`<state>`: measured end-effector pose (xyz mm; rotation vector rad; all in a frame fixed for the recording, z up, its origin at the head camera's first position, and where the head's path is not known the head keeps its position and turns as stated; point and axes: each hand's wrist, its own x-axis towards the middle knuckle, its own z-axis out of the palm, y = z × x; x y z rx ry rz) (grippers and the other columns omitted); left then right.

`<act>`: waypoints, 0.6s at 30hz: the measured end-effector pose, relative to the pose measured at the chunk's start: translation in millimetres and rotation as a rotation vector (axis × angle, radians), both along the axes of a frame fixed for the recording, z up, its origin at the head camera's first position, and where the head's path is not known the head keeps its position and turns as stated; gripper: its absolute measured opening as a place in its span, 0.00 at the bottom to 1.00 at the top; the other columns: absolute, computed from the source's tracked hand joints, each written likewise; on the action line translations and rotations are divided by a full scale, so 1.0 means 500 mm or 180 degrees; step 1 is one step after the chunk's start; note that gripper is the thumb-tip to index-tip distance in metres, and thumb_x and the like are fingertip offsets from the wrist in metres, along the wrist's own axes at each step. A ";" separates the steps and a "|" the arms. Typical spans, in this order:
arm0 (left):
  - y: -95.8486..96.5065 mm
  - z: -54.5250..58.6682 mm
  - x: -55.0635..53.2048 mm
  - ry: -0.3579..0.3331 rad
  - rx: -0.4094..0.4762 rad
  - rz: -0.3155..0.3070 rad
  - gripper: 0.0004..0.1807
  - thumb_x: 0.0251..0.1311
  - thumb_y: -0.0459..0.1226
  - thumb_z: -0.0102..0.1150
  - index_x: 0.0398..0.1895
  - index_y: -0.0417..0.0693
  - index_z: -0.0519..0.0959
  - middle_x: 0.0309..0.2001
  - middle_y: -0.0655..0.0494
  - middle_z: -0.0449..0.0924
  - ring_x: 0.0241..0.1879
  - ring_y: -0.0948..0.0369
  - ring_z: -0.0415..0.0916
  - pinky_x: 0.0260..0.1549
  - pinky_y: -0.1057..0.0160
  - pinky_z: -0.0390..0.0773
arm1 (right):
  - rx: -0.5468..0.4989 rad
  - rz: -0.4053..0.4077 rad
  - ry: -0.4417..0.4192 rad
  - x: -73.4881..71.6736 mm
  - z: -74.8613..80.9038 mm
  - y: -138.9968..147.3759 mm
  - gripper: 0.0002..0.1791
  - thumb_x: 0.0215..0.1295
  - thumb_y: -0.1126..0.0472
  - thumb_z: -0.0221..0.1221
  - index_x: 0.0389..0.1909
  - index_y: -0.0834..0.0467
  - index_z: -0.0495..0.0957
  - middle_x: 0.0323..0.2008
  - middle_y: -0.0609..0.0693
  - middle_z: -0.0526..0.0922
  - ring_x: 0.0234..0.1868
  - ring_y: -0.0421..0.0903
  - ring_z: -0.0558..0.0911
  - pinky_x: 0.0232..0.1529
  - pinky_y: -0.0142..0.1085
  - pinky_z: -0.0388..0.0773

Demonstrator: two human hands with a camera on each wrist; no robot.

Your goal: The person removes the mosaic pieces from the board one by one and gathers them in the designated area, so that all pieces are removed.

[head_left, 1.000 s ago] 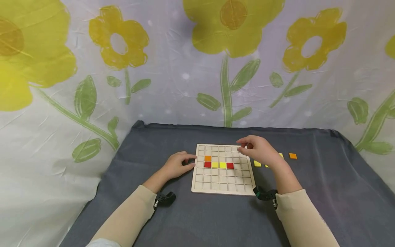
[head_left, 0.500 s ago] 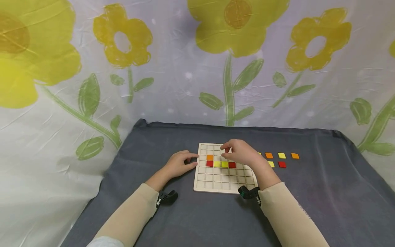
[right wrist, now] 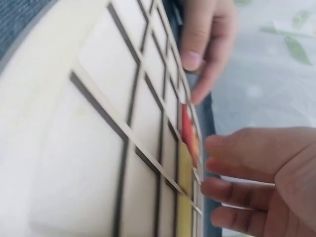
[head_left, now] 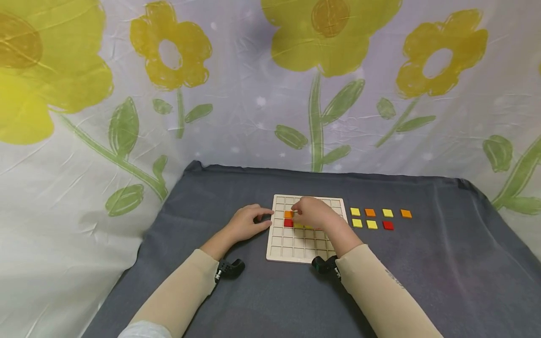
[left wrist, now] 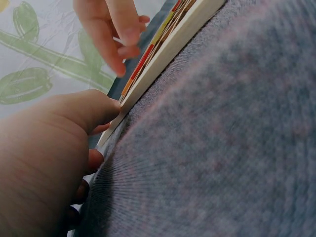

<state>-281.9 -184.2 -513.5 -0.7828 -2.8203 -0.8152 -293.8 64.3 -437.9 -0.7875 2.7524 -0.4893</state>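
Note:
A pale wooden grid board (head_left: 282,244) lies on the dark cloth. My left hand (head_left: 245,224) rests at its left edge, thumb and index fingertips touching the rim. My right hand (head_left: 314,212) is low over the board's upper middle, fingers bent downward beside the orange tile (head_left: 288,214). I cannot tell whether a tile is between those fingers. Below the orange tile sits a red tile (head_left: 288,223), with a yellow tile (head_left: 298,226) to its right; the rest of that row is mostly hidden. In the right wrist view the right fingertips (right wrist: 213,185) are near these tiles.
Right of the board lie loose square tiles in two rows: yellow (head_left: 355,211), orange (head_left: 370,212) and red (head_left: 388,226) ones among them. The dark cloth (head_left: 262,300) covers the table. A flower-printed curtain (head_left: 245,126) hangs behind it.
The right hand has moved left across the board and lower, from its upper right corner to beside the orange tile, uncovering the loose tiles. The left hand stays at the board's edge.

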 end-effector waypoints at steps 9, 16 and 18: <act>-0.001 -0.002 0.000 0.0060 0.0047 -0.0021 0.18 0.68 0.45 0.67 0.59 0.56 0.85 0.28 0.62 0.68 0.26 0.62 0.61 0.31 0.61 0.62 | 0.0419 -0.0068 0.0477 -0.006 -0.024 -0.035 0.08 0.68 0.64 0.62 0.28 0.53 0.84 0.29 0.48 0.78 0.29 0.47 0.73 0.35 0.40 0.70; -0.002 -0.003 -0.001 0.0073 0.0070 -0.0025 0.17 0.68 0.45 0.67 0.58 0.56 0.85 0.28 0.62 0.68 0.26 0.63 0.62 0.31 0.61 0.63 | 0.0294 -0.0257 0.0509 -0.008 -0.028 -0.040 0.05 0.65 0.64 0.63 0.34 0.55 0.88 0.35 0.49 0.83 0.33 0.47 0.77 0.39 0.42 0.75; -0.002 -0.002 -0.001 0.0062 0.0061 -0.0021 0.18 0.68 0.46 0.67 0.58 0.56 0.85 0.28 0.63 0.68 0.27 0.63 0.62 0.31 0.61 0.63 | 0.0238 -0.0330 0.0496 -0.007 -0.027 -0.042 0.06 0.64 0.64 0.64 0.40 0.57 0.88 0.39 0.51 0.85 0.36 0.48 0.80 0.42 0.43 0.77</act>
